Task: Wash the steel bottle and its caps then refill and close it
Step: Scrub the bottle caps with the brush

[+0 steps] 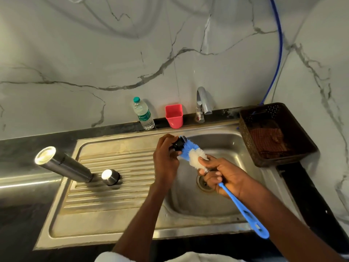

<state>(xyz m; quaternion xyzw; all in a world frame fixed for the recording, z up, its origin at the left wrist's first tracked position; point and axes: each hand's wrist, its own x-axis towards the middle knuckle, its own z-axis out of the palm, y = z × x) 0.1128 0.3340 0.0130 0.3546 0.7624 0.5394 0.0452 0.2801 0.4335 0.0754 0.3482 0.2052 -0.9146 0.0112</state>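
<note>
Nearest the camera, the right hand [222, 176] was curled tight around the blue handle of the bottle brush [192, 154], gripping it just below the bristles, with the long handle trailing back toward the person and ending in a slotted loop. The blue-and-white bristle head pointed up and left, straight into the black inner cap [178, 143], and the two were touching. The left hand [166, 159] had its fingers wrapped round that cap, holding it above the basin of the steel sink [198, 203] (the drain sat right below the right hand's knuckles).

Over on the ribbed draining board to the left, the steel bottle [63, 164] stood mouth down, its base up, leaning in the wide-angle view. Just beside it, not quite touching, the steel outer cap [110, 177] sat on the ribs.

Further back, on the dark ledge against the marble wall, stood a clear plastic water bottle [143, 113] with a green cap, then a red cup [174, 115], then the chrome tap [202, 104]. To the right of the sink sat a brown perforated basket [273, 135] with a cloth inside, and a blue hose [277, 53] ran up the wall behind it.
</note>
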